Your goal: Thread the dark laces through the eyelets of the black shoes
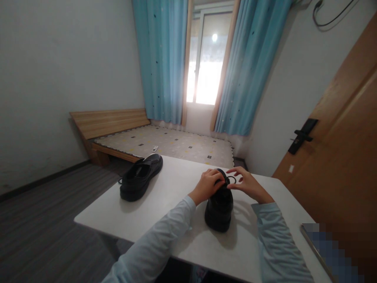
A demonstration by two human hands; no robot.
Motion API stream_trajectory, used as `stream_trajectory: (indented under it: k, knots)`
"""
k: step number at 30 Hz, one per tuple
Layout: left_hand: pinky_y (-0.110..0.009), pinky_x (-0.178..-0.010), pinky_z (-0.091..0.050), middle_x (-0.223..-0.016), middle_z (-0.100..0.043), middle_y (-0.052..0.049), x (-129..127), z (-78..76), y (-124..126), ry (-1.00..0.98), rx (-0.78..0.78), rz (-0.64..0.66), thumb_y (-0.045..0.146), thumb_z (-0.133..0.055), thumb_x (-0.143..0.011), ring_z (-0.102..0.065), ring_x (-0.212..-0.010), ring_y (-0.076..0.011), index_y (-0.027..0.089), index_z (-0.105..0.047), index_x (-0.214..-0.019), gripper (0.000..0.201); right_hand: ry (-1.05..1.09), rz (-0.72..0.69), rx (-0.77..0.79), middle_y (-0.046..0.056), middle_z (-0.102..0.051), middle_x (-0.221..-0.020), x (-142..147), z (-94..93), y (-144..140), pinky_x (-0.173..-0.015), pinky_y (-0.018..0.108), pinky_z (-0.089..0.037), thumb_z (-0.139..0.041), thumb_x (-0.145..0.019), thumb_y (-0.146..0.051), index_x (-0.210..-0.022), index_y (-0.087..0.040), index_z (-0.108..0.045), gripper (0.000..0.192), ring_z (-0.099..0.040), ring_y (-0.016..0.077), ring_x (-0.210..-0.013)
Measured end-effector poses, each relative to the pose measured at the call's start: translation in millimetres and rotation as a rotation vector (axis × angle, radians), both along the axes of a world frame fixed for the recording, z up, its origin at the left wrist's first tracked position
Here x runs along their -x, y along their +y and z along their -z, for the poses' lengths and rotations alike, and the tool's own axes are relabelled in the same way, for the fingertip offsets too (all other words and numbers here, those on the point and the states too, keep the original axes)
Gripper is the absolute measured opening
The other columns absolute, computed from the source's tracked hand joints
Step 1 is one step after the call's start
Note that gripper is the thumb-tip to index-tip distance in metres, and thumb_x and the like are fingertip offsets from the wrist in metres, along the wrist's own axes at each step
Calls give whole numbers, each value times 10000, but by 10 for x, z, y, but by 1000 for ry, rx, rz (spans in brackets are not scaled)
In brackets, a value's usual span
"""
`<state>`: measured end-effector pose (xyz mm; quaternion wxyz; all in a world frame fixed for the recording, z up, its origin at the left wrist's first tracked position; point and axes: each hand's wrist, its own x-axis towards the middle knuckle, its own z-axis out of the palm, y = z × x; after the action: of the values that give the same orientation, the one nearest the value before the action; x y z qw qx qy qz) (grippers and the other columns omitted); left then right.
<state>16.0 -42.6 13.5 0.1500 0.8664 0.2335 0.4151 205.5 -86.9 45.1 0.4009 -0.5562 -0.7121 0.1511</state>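
Note:
A black lace-up shoe [219, 210] stands on the white table [176, 173] in front of me, its heel toward me. My left hand [208, 184] is closed over the shoe's upper from the left, with its fingertips at the black shoelace. A loop of the shoelace [232, 179] sticks out on the right side of the shoe. Around that loop my right hand [246, 184] has its thumb and fingers apart. The other black shoe [141, 177] rests at the left of the table, pointing away, with a bit of lace at its side.
Behind the table is a bed with a patterned mattress [182, 145] and a small white object [154, 149] on it. A wooden door [332, 129] is on the right. A pixelated, thin-edged object [326, 247] lies at the table's right edge.

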Motion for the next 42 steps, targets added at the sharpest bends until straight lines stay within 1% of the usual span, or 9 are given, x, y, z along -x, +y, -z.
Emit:
stream_trajectory:
  k: [4, 10, 14, 16, 21, 28, 33, 38, 42]
  knots:
    - [-311, -823, -432, -894, -624, -48, 61, -115, -39, -137, 149, 38, 287, -461, -877, -559, -879, -175, 178, -578, -857, 162, -14, -34, 104, 73, -598, -1110, 4, 58, -3, -676, 330, -476, -799, -481, -395, -1045, -235, -607, 617, -546, 245, -967]
    - [-322, -833, -463, -852, -658, -46, 125, -211, -26, -488, 490, 343, 381, -424, -894, -611, -850, -156, 169, -468, -837, 223, -18, -65, 193, 74, -580, -1142, 24, 57, -8, -749, 370, -461, -780, -532, -393, -1050, -221, -583, 581, -531, 249, -1005]
    - [-348, -753, -507, -732, -649, -30, 98, -194, -24, -565, 681, 496, 466, -484, -849, -632, -717, -153, 180, -389, -817, 303, -17, -81, 208, 73, -597, -1112, 31, 46, -13, -739, 366, -459, -774, -538, -406, -1033, -218, -596, 559, -545, 248, -986]
    - [-328, -710, -511, -694, -634, -20, 94, -195, -26, -573, 689, 501, 471, -509, -833, -622, -664, -141, 174, -397, -810, 318, -12, -79, 215, 71, -605, -1097, 30, 46, -13, -731, 365, -462, -769, -540, -417, -1031, -220, -599, 556, -548, 250, -980]
    - [-258, -593, -473, -648, -623, -15, 133, -234, -8, -559, 577, 421, 418, -513, -843, -589, -566, -113, 154, -436, -772, 283, -58, -99, 269, 94, -585, -1115, 22, 54, 9, -762, 369, -463, -750, -575, -420, -1047, -194, -576, 552, -546, 246, -978]
    - [-192, -488, -379, -580, -581, 12, 177, -223, 52, -469, 564, 403, 411, -518, -838, -532, -502, -79, 139, -480, -745, 290, -40, -116, 303, 100, -562, -1128, -7, 90, 23, -780, 380, -468, -724, -610, -417, -1058, -193, -553, 530, -536, 246, -986]
    - [-183, -451, -346, -567, -571, 14, 229, -220, 104, -315, 650, 412, 466, -549, -798, -511, -476, -73, 128, -511, -750, 344, -13, -125, 305, 102, -561, -1128, -3, 90, 10, -776, 377, -474, -728, -615, -404, -1061, -188, -556, 525, -546, 238, -967]
    - [-171, -447, -347, -599, -598, -4, 325, -247, 155, -88, 780, 503, 469, -579, -771, -540, -495, -74, 121, -524, -740, 354, 5, -135, 286, 106, -567, -1123, -22, 126, 22, -734, 356, -487, -749, -589, -401, -1055, -184, -566, 546, -548, 233, -950]
    - [-182, -501, -411, -665, -629, -31, 339, -207, 222, -103, 836, 418, 468, -527, -799, -593, -551, -91, 116, -553, -764, 355, 20, -119, 242, 94, -600, -1081, -38, 137, 44, -725, 350, -491, -746, -595, -417, -1034, -189, -592, 517, -561, 231, -926]
